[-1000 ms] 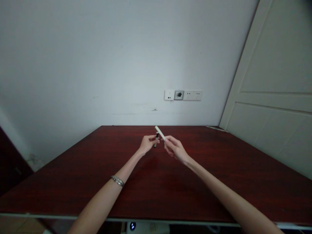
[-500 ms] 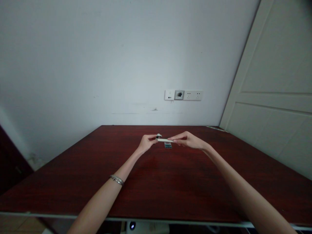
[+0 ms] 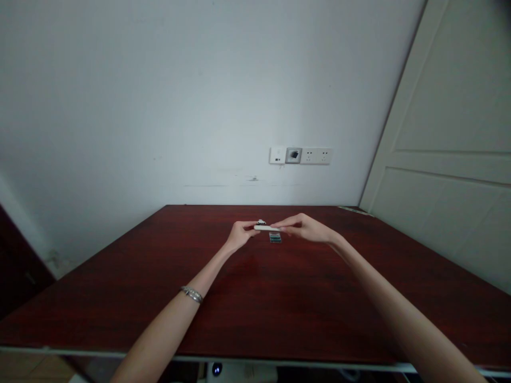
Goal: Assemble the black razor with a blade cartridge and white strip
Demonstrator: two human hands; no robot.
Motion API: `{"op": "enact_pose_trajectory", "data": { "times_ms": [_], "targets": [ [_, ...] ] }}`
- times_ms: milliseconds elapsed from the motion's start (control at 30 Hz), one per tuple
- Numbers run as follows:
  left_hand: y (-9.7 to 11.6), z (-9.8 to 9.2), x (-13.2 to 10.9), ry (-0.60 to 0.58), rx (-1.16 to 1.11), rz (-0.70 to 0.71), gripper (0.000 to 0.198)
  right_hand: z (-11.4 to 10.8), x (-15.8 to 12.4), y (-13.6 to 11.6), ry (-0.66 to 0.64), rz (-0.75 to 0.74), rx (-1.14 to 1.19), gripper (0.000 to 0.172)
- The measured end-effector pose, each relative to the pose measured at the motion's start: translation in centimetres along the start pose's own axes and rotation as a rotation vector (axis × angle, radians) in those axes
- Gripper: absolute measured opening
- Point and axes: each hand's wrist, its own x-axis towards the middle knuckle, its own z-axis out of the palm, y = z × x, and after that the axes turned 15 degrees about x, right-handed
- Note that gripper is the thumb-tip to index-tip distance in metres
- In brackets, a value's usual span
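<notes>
My left hand (image 3: 238, 234) pinches the left end of a thin, flat white piece (image 3: 265, 229), seen nearly edge-on. The fingers of my right hand (image 3: 307, 229) are closed on its right end, with fingertips over the top. A small white-and-black thing (image 3: 261, 222) shows just behind the piece, near my left fingertips; what it is, and whether that hand touches it, I cannot tell. On the table below the piece lies a small dark rectangular item with a pale upper edge (image 3: 275, 238). A silver bracelet (image 3: 192, 294) circles my left forearm.
The dark red wooden table (image 3: 255, 308) reaches back to a white wall (image 3: 199, 106) with sockets and switches (image 3: 315, 156). A pale panelled door (image 3: 447, 159) stands at the right. Below the front edge is a white object with a dark round spot (image 3: 243, 372).
The white piece has shifted slightly left and up, and my right hand has moved with it. My left hand has hardly moved. The dark item on the table stays put.
</notes>
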Motion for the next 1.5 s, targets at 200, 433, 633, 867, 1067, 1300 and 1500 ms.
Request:
{"op": "enact_pose_trajectory", "data": {
  "times_ms": [200,433,633,867,1067,1300,1500],
  "targets": [
    [-0.5,0.1,0.2,0.012,0.006,0.021,0.029,0.2,0.0,-0.3,-0.002,-0.002,-0.012,0.030],
    [-0.5,0.1,0.2,0.009,-0.018,0.003,0.031,-0.5,-0.3,0.3,-0.019,0.022,-0.089,0.034],
    [-0.2,0.1,0.0,0.000,-0.054,-0.027,0.030,-1.2,-0.5,1.5,0.078,0.028,-0.054,0.043],
    [1.3,0.3,-0.3,0.006,-0.230,-0.212,0.020,-1.8,-0.2,1.6,0.163,0.051,-0.029,0.046],
    [3.6,0.7,-0.8,-0.083,-0.493,-0.454,0.015,-2.4,1.6,3.5,0.290,-0.033,-0.081,0.046],
    [4.0,0.5,-0.6,-0.174,-0.670,-0.538,0.008,-2.9,3.2,4.1,0.125,0.065,-0.051,0.048],
    [4.2,0.5,-0.7,-0.220,-0.662,-0.554,0.006,-4.1,4.1,5.1,0.142,0.093,-0.060,0.050]
  ]
}}
